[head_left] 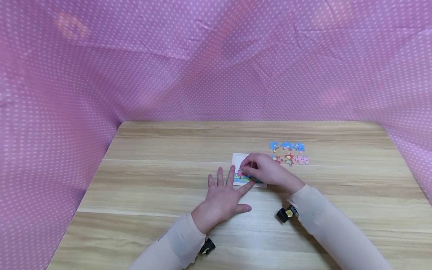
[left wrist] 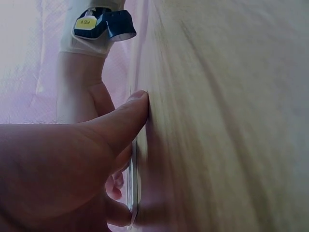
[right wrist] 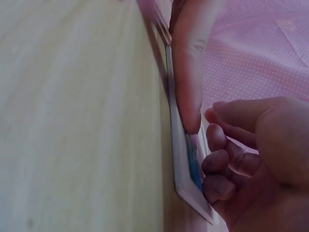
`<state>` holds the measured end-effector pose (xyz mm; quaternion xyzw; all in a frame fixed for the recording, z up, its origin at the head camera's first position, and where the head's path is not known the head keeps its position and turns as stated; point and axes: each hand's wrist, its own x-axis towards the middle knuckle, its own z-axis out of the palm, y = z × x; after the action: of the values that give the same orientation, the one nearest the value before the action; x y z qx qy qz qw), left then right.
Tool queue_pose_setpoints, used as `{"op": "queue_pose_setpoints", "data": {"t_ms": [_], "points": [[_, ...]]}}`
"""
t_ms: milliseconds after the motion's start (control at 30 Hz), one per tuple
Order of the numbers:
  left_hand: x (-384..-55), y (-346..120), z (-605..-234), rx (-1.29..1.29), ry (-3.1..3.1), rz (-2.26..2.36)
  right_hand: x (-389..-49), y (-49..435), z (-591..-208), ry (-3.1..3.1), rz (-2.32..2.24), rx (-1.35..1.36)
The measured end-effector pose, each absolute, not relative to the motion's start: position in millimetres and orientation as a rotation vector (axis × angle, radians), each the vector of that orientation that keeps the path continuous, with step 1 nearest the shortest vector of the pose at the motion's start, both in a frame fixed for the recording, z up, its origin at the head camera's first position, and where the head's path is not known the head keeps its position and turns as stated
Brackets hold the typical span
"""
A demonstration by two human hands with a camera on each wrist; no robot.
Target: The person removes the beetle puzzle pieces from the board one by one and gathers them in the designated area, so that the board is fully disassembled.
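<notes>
A small white-bordered jigsaw board (head_left: 237,159) lies on the table, a strip of colourful pieces along its near side. My left hand (head_left: 222,200) is spread flat beside it, its index finger resting on the near edge. In the right wrist view, that finger (right wrist: 189,87) presses along the board's rim (right wrist: 174,145). Over the board, my right hand (head_left: 264,168) is curled, thumb and index fingertips pinching a small pink-and-red puzzle piece (head_left: 240,173) at the left side. The fingers largely hide this piece and the board's middle.
Several loose puzzle pieces lie right of the board in two rows: blue ones (head_left: 287,146) at the back, red and pink ones (head_left: 289,159) nearer. The wooden table (head_left: 162,150) is bordered by a pink dotted cloth (head_left: 216,75). Each wrist wears a black camera (head_left: 282,215).
</notes>
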<state>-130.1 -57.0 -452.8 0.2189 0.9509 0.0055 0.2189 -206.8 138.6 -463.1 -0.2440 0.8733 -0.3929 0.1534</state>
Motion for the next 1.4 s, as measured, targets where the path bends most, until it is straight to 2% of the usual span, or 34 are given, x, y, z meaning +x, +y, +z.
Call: {"op": "queue_pose_setpoints", "data": {"t_ms": [367, 733, 1400], "points": [[-139.0, -59.0, -481.0, 0.641, 2.645, 0.052, -209.6, 131.7, -465.8, 2.533, -1.062, -0.719], [-132.1, -62.6, -448.0, 0.643, 2.643, 0.053, -211.9, 129.1, -467.4, 2.529, -1.057, -0.7], [-134.4, -62.0, -451.8, 0.648, 2.649, 0.011, -209.5, 123.5, -468.7, 2.501, -1.113, -0.542]]}}
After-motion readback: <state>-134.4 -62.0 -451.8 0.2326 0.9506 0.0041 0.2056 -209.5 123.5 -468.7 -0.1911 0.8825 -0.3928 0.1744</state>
